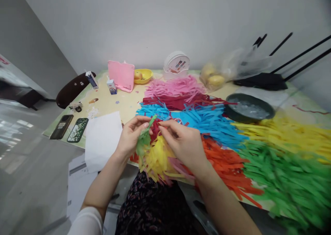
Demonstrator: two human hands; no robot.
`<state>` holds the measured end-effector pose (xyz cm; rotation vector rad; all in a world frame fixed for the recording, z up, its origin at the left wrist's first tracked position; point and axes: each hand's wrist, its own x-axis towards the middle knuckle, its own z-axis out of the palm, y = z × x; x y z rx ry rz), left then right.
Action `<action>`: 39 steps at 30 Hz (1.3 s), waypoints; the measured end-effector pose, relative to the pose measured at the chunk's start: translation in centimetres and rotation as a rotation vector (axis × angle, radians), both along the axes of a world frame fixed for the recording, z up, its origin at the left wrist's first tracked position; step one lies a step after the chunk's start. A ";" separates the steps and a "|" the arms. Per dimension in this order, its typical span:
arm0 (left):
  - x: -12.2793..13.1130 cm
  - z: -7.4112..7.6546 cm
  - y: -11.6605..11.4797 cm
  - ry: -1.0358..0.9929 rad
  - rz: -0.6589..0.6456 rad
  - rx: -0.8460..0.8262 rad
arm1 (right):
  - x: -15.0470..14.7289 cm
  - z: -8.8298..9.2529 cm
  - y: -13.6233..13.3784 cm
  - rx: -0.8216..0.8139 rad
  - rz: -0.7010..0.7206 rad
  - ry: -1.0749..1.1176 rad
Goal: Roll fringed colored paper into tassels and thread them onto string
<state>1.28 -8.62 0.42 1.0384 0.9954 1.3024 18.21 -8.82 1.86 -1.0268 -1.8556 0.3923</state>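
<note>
Near the table's front edge, my left hand (pixel 134 133) pinches a green tissue-paper tassel (pixel 143 140), its twisted top sticking up past my thumb. My right hand (pixel 184 143) is close beside it, thumb and forefinger pressed together; what lies between those fingertips is too small to make out. Between and below both hands hang a yellow paper tassel (pixel 157 155) and some dark red strips (pixel 155 128). Fringed paper is heaped around them: blue (pixel 207 121), orange-red (pixel 224 162), green (pixel 284 179), yellow (pixel 292 135), crimson (pixel 173 102) and pink (pixel 176 86).
On the left lie two phones (pixel 61 126), (pixel 77 129) and white paper (pixel 102 138). Behind are drink cartons (pixel 111 86), a pink tablet case (pixel 121 75), a yellow bowl (pixel 146 75) and a round white box (pixel 177 64). At right sit a dark green bowl (pixel 232 116) and bagged fruit (pixel 216 79).
</note>
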 end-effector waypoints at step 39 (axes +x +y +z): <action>0.9 2.1 0.0 0.772 0.067 0.567 | 1.6 2.8 2.9 -0.371 0.212 0.389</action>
